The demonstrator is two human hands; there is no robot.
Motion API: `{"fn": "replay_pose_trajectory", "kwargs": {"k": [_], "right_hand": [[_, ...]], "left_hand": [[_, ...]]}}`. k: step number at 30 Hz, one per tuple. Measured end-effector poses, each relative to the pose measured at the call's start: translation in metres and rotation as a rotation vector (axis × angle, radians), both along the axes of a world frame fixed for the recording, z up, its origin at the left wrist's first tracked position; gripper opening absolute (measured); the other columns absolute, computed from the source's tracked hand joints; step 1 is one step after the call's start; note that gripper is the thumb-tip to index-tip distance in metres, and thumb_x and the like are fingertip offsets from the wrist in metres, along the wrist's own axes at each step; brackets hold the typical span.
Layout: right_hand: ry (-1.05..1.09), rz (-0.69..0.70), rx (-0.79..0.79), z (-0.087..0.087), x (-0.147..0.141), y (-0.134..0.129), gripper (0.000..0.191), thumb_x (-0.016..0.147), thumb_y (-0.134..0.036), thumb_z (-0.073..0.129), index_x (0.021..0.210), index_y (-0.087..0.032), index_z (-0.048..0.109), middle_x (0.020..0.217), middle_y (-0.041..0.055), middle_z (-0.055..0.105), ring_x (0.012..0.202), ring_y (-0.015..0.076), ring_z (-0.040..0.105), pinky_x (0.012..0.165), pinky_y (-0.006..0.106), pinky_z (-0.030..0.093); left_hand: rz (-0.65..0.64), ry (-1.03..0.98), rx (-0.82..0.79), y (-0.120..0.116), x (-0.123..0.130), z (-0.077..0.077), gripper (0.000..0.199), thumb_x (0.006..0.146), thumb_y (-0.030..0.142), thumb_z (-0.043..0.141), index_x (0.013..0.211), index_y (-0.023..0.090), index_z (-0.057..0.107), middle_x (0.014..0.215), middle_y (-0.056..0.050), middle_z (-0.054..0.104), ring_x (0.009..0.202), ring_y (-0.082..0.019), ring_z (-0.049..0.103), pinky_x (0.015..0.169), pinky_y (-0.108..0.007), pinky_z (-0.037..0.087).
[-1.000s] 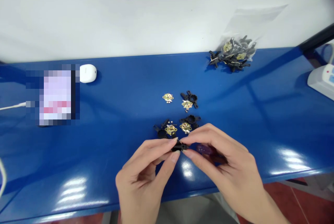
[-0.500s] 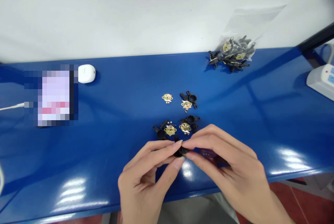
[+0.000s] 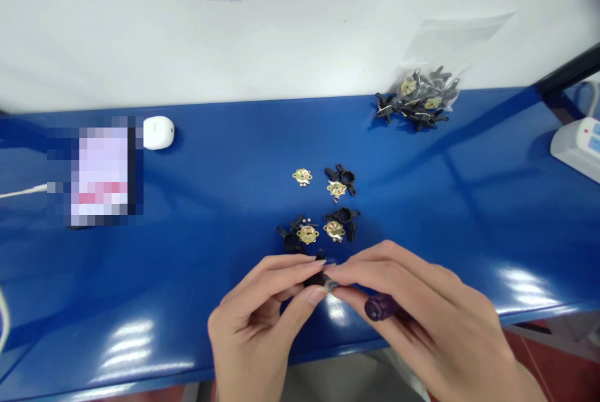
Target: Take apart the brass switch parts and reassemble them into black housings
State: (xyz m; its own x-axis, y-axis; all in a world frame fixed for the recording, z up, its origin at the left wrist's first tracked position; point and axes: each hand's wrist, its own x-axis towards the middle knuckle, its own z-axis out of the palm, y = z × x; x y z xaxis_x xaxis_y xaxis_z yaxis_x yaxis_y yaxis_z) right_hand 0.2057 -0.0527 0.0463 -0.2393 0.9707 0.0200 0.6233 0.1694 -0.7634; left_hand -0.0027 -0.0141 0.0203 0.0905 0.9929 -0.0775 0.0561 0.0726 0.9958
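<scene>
My left hand (image 3: 276, 308) is closed, pinching a small black plastic part (image 3: 315, 278) between thumb and fingers. My right hand (image 3: 398, 302) is also closed, its fingertips at the right side of that part. A dark purple screwdriver (image 3: 380, 306) is tucked in the right hand, its rounded handle end showing between thumb and fingers; its tip is hidden. Just beyond the hands lie gold discs (image 3: 307, 234) with side lugs, black ring-shaped brackets (image 3: 344, 215) with arms, and tiny screws (image 3: 306, 221). What the right fingertips grip is partly hidden.
A clear bag (image 3: 422, 92) of similar black and gold parts sits at the back right. At the left are a phone (image 3: 100, 170) with a white cable and a white case (image 3: 158, 133). A white power strip (image 3: 581, 142) is at the far right of the blue table (image 3: 225, 164).
The purple screwdriver has swung so its handle end now shows between my right thumb and fingers. My right hand has shifted slightly down and right; the black part has moved slightly left.
</scene>
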Motion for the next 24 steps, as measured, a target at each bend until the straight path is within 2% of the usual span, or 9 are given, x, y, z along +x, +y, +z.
{"fn": "replay_pose_trajectory", "kwargs": {"k": [4,7,12,16,24], "right_hand": [[-0.045,-0.072,0.055,0.009,0.012,0.008,0.029,0.112,-0.028,0.061,0.136,-0.042,0.071,0.122,0.0005,0.075,0.094,0.0175,0.078,0.073,0.032,0.064],[-0.01,-0.116,0.129,0.016,0.018,0.022,0.018,0.111,-0.027,0.065,0.122,-0.036,0.076,0.114,0.0023,0.076,0.091,0.018,0.077,0.075,0.031,0.063],[-0.038,-0.139,0.173,0.021,0.026,0.043,0.021,0.11,-0.028,0.069,0.127,-0.037,0.078,0.117,0.0018,0.078,0.089,0.0194,0.074,0.074,0.034,0.059],[-0.078,-0.093,0.211,0.021,0.031,0.067,0.018,0.111,-0.032,0.066,0.124,-0.035,0.079,0.115,0.0038,0.079,0.087,0.022,0.072,0.07,0.038,0.054],[-0.11,0.031,0.173,0.016,0.024,0.129,0.008,0.105,-0.028,0.074,0.107,-0.028,0.082,0.098,-0.0006,0.081,0.076,0.017,0.068,0.069,0.033,0.049]], "left_hand": [[0.009,-0.071,-0.025,0.0,0.002,-0.002,0.026,0.094,0.017,0.088,0.105,0.04,0.093,0.109,0.003,0.086,0.09,-0.014,0.085,0.082,-0.02,0.072],[0.006,-0.096,-0.054,-0.002,0.003,-0.001,0.024,0.095,0.018,0.088,0.106,0.039,0.093,0.11,0.001,0.086,0.09,-0.019,0.088,0.084,-0.025,0.074],[0.004,-0.097,-0.068,-0.004,0.003,-0.001,0.022,0.096,0.018,0.087,0.107,0.037,0.093,0.111,-0.001,0.085,0.09,-0.023,0.089,0.084,-0.029,0.076],[-0.003,-0.104,-0.063,-0.003,0.003,-0.001,0.024,0.095,0.017,0.088,0.107,0.037,0.093,0.109,-0.001,0.086,0.089,-0.022,0.09,0.083,-0.028,0.076],[-0.021,-0.123,-0.061,-0.002,0.004,0.0,0.031,0.093,0.014,0.088,0.108,0.04,0.093,0.11,0.001,0.086,0.089,-0.021,0.089,0.083,-0.026,0.076]]}}
